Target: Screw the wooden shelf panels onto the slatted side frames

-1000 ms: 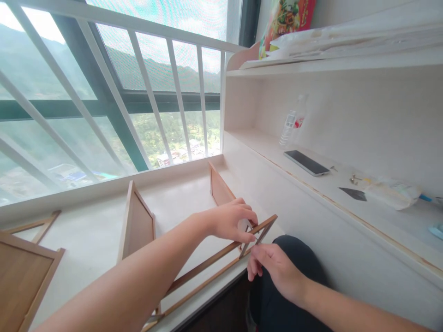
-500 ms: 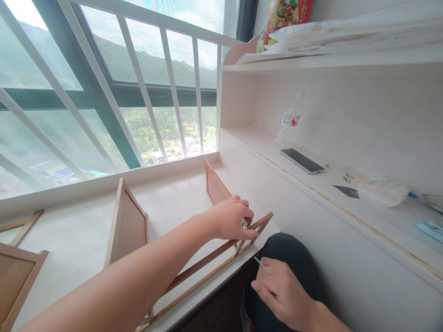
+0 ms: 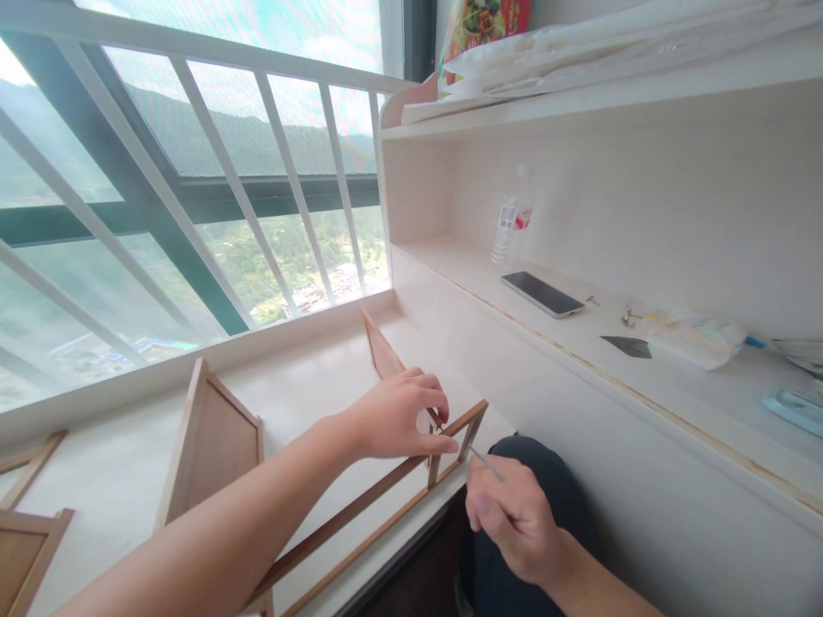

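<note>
At the window end of a pale bench (image 3: pixel 321 386), a white railing (image 3: pixel 212 60) runs in front of the glass, and a white shelf unit (image 3: pixel 579 94) stands along the right side. On its lower shelf: a clear water bottle (image 3: pixel 507 224), a dark phone (image 3: pixel 541 294) lying flat, a clear plastic bag (image 3: pixel 698 337). On the bench sits a wooden frame (image 3: pixel 386 488), its long rails running along the near edge, with two upright wooden panels (image 3: pixel 215 446) rising from it, well apart; further wooden pieces lie at far left. Left hand (image 3: pixel 402 416): forearm extended across the bench, fingers curled, thumb and fingertips pinched on the frame's right end rail. Right hand (image 3: pixel 511 518): just beside and below the frame's corner, over a dark trouser knee (image 3: pixel 553 471), closed around a thin metal tool (image 3: pixel 485 463) whose tip points up toward that corner; whether the tip touches the wood cannot be told.
</note>
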Available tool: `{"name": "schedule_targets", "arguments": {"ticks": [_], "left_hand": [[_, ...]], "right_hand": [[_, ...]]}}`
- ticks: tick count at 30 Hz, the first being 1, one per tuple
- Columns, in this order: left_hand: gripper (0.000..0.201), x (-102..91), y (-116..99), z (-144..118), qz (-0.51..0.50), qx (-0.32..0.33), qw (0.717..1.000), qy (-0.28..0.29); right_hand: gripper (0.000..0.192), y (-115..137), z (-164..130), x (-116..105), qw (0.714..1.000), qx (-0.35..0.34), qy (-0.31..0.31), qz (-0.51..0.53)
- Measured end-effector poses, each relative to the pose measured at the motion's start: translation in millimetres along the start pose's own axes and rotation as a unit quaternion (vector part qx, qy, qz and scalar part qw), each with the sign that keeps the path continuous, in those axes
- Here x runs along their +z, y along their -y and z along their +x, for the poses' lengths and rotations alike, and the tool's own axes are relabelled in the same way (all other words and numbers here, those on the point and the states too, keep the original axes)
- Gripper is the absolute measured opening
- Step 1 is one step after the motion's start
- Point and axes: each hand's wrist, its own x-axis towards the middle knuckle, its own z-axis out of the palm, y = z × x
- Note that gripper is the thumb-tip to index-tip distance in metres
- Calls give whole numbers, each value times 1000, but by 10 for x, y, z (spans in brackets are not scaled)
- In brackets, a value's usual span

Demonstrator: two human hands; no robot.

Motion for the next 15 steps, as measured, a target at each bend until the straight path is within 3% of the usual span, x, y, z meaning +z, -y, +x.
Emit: {"name": "schedule_targets", "arguments": {"ticks": [9, 15], "left_hand": [[34, -85, 50, -23, -21, 4, 1000, -8], [35, -86, 74, -21, -20, 13, 1000, 10]], "right_hand": [[51, -77, 4, -83, 999, 20, -23, 40], [60, -65, 104, -33, 990, 79, -33, 115]]}}
